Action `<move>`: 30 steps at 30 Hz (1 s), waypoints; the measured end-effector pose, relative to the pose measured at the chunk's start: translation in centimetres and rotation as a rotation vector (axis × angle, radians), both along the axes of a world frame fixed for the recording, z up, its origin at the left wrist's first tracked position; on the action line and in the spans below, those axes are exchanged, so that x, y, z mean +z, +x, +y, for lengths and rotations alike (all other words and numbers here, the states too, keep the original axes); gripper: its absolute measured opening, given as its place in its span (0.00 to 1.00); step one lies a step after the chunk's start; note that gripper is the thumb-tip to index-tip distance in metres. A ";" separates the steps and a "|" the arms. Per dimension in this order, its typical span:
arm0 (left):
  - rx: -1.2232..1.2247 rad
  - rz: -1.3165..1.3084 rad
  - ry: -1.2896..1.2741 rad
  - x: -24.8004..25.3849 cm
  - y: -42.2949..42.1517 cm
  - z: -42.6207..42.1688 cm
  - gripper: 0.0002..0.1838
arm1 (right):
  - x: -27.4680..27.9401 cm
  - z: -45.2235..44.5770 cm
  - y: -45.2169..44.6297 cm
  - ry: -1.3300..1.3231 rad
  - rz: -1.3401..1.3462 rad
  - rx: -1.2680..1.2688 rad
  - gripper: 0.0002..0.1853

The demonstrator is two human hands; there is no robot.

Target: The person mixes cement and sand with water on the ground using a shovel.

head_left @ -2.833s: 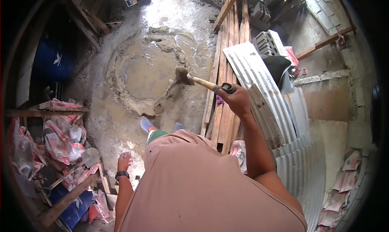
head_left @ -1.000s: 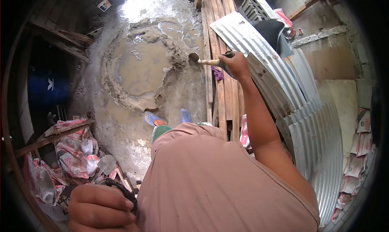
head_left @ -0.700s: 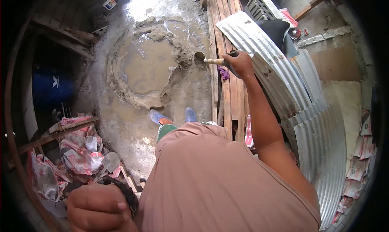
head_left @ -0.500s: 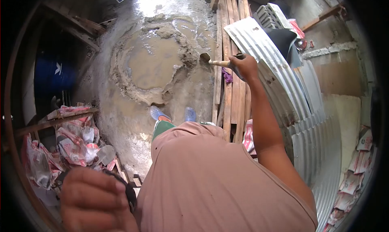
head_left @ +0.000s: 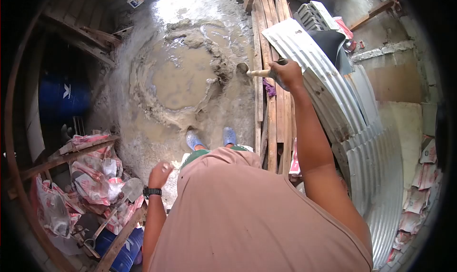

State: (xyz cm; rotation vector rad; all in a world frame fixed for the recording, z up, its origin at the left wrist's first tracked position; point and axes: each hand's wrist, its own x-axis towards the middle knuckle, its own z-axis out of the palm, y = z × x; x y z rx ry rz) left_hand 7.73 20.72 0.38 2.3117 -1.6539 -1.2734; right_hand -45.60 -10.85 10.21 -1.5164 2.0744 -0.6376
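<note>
My right hand (head_left: pixel 286 75) is closed around the dark grip of a shovel (head_left: pixel 259 73). Its pale shaft points down and away from me, and its small-looking dark blade rests at the wet edge of a mortar ring. Grey-brown watery mix (head_left: pixel 183 79) fills the middle of that ring, with a thick rim of wet mortar (head_left: pixel 220 65) around it. My left hand (head_left: pixel 160 173), below a black wristwatch, hangs low at my left side. It holds nothing; its fingers are loosely bent and a little blurred.
Long wooden planks (head_left: pixel 272 124) lie along the right, beside corrugated metal sheets (head_left: pixel 314 67). Torn cement bags (head_left: pixel 95 177) pile up at left, near a blue drum (head_left: pixel 64 93). Another shovel (head_left: pixel 114 215) leans there. A white bucket (head_left: pixel 135 0) stands at the far left.
My left hand has dropped from close to the camera down to my left side. My right hand and the shovel have barely moved. The view has shifted slightly.
</note>
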 end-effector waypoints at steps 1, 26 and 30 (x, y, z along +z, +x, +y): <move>0.002 0.064 0.059 -3.3 2.3 2.8 0.24 | 0.1 -0.1 0.7 0.006 0.005 0.005 0.22; 0.360 0.456 -0.013 -6.7 16.3 -3.5 0.17 | -0.2 2.0 11.5 -0.038 0.037 -0.132 0.23; 0.409 0.344 0.228 -10.1 17.7 3.0 0.16 | 0.1 2.8 11.3 -0.026 0.007 -0.170 0.25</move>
